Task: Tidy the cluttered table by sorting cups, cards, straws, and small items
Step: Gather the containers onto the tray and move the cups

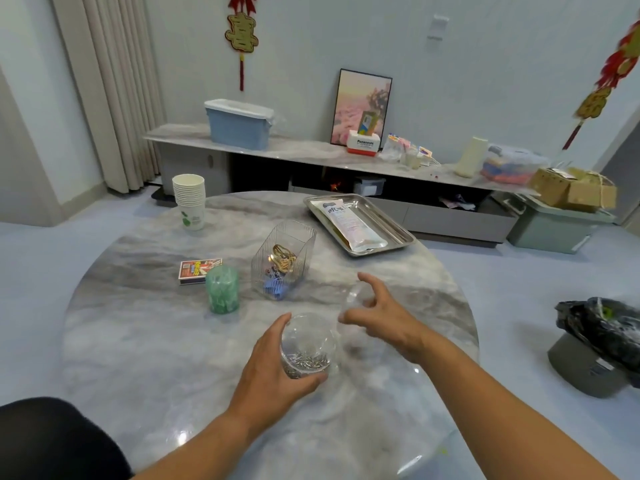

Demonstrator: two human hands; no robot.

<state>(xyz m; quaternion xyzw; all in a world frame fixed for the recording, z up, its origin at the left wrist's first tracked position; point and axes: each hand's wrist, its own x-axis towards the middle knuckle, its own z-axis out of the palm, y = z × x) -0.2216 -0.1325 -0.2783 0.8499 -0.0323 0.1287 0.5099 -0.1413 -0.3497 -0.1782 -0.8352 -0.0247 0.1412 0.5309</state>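
Grey marble covers the round table [145, 341], whose near edge is cut off by the bottom of the view. Near the middle front, the left hand [270, 368] curls around a clear cup [306, 344] that stands upright, mouth up, with a layer of small silvery bits at its bottom, too fine to identify. Just right of it the right hand [377, 311] has its fingers curled around a second clear cup [355, 301], tilted and so blurred that its outline and the way its mouth faces are hard to tell. Behind them a ribbed clear holder [284, 261] stands upright with gold and blue clips inside. Left of it sits a green cup [222, 289], partly hiding a card box [194, 271]. At the far edge are 1 stack of paper cups [189, 199] and a steel tray [394, 233] holding a white packet [349, 223] lying lengthwise along it.
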